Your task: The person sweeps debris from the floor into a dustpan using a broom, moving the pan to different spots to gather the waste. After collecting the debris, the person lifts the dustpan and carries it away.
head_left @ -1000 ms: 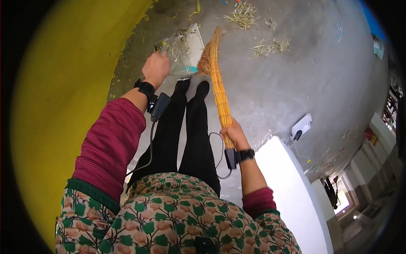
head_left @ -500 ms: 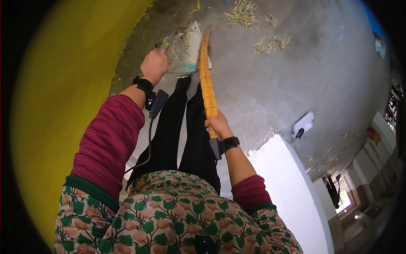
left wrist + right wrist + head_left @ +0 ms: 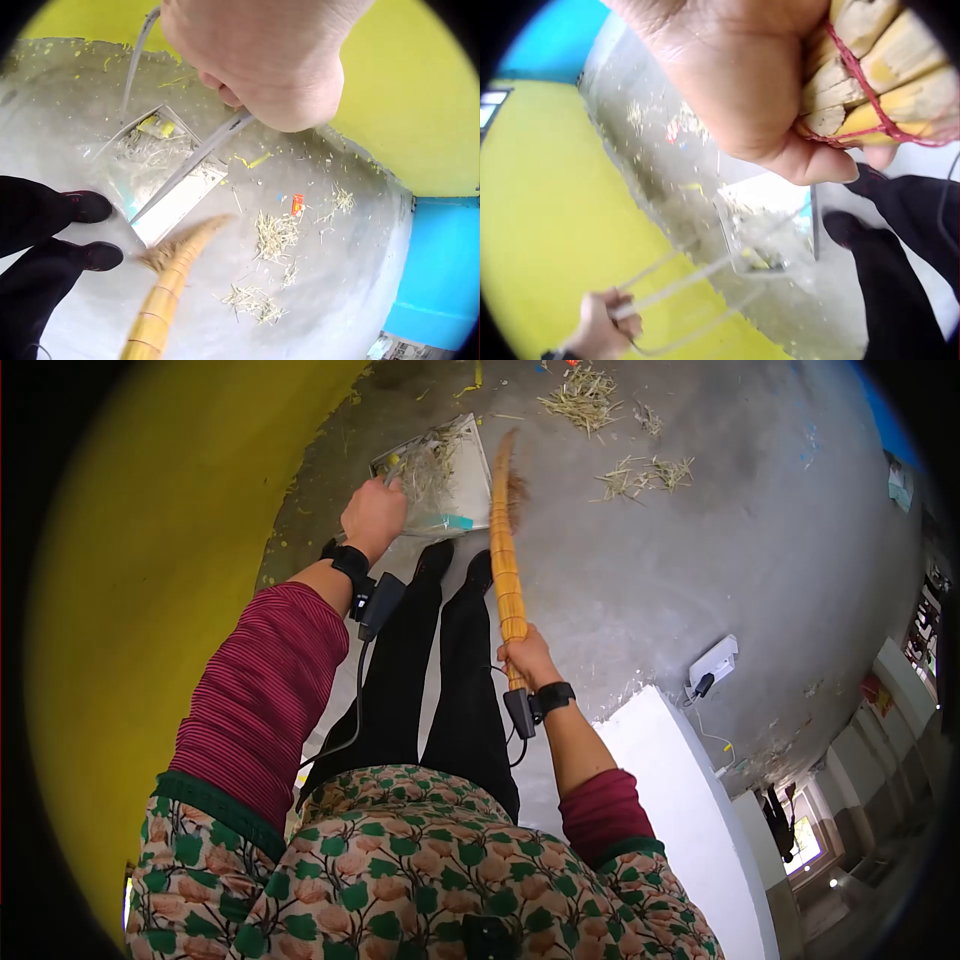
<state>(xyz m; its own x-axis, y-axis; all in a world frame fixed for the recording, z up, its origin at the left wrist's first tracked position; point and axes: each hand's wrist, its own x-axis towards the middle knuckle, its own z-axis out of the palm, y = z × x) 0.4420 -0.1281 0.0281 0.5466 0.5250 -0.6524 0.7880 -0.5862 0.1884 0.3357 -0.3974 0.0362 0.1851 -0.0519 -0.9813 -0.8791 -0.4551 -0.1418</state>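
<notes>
Your right hand (image 3: 527, 657) is gripping a long yellow broom of bundled stalks (image 3: 509, 585), ridged, gently curving and tied at the butt with red cord; its fuzzy brown bristles (image 3: 516, 498) are brushing close to the floor, just beside the dustpan. Your left hand (image 3: 374, 518) is curling round a bent grey rod handle (image 3: 193, 166) that is rising from the shallow, straight-edged white dustpan (image 3: 470, 480). Crumpled clear plastic and dry, stringy litter are filling part of the pan.

On the smooth grey concrete floor (image 3: 620, 580), a thick heap of pale straw (image 3: 582, 400) and a thinner straw scatter (image 3: 645, 477) are lying apart from the pan, a small red wrapper (image 3: 298, 204) near the heap. Your black shoes (image 3: 91, 206) are standing close to the pan, and the paint-flecked yellow wall (image 3: 150, 560) is bordering your left side.

Half a second ago the broom was overlapping the pan's edge; now it is standing clear, bristles showing on the far side from the pan.
</notes>
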